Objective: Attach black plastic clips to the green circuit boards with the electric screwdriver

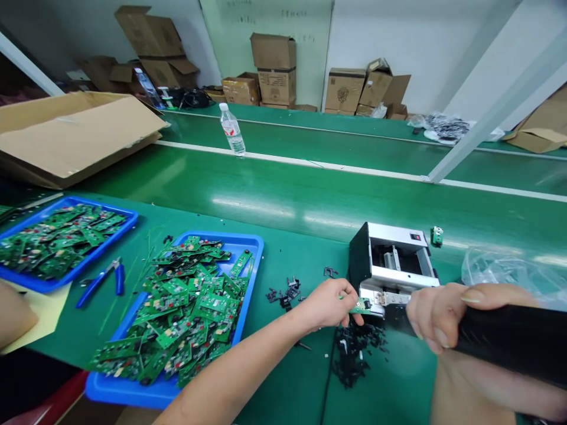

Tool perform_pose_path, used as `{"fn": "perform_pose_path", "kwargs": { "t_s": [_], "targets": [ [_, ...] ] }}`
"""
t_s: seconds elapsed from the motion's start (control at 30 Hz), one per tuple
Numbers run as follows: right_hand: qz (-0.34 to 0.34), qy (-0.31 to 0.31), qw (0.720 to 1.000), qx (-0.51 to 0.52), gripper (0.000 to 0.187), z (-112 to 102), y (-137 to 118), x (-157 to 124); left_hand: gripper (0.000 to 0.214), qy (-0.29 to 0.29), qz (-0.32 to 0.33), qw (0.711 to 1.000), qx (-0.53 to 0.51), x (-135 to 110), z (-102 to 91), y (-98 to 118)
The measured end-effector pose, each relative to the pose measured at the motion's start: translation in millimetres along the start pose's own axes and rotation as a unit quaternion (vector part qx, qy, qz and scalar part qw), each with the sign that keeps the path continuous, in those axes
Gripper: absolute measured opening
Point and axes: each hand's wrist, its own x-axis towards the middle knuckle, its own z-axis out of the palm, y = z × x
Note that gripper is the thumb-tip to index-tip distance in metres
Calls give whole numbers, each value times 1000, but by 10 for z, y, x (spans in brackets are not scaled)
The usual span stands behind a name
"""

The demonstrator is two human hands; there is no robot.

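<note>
Brown flaps of an open cardboard box (75,139) fill the upper left of the frame, above a blue tray (106,208) heaped with green circuit boards (57,239) at the left edge. Just right of that tray lie blue-handled pliers (104,283) on the green workbench (301,260), and beside them a second blue tray (234,243) holds a larger heap of the same boards. Farther back, a plastic water bottle (231,130) stands on a green conveyor rail, with stacked cartons (274,71) along the far wall.

At lower centre, the left hand (330,306) is curled closed in a pinch on a small green board (361,306), which points right toward a silver-and-black benchtop machine (390,265) and lies at its front plate. Loose black plastic scraps (354,354) lie in a pile below the hand, with a few more pieces (286,292) just left of it. The right hand (436,313) wraps firmly around a thick black cylindrical handle (500,342), which runs off the right edge, just beside the machine. Behind that hand lies a crumpled clear plastic bag (500,274).
</note>
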Motion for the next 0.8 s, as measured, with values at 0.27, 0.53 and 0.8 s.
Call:
{"fn": "perform_pose_path", "kwargs": {
  "t_s": [0.27,0.53,0.8],
  "targets": [
    [-69,-24,997,-38,31,380,-16,172,12,20,15,999,34,5,27,-19],
    [-50,-9,998,-23,70,287,84,131,8,22,32,999,31,22,44,-34],
    [-50,1,998,-24,72,273,167,105,11,22,44,998,29,43,42,-93]
  ]
}}
